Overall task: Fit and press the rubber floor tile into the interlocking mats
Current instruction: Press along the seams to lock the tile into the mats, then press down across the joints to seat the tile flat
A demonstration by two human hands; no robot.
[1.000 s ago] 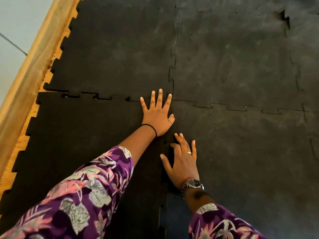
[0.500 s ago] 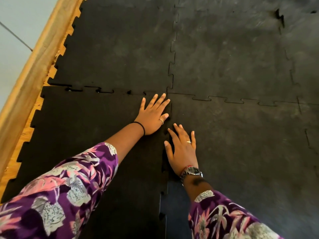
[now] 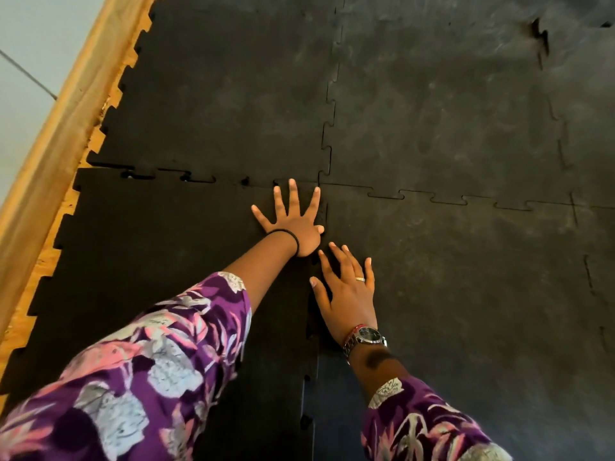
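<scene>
Fingers now splayed, left hand (image 3: 293, 224) presses rubber floor tile (image 3: 159, 261); right hand (image 3: 346, 294) flat, neither grip holding anything.

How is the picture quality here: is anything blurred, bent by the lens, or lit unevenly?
Head view: the flowered sleeve near the lens is soft and smeared, while both hands, left and right, look sharp; the wooden border leans, likely from the wide lens; light is uneven, the right mats greyish with a dull sheen, the near-left tile much darker.
</scene>
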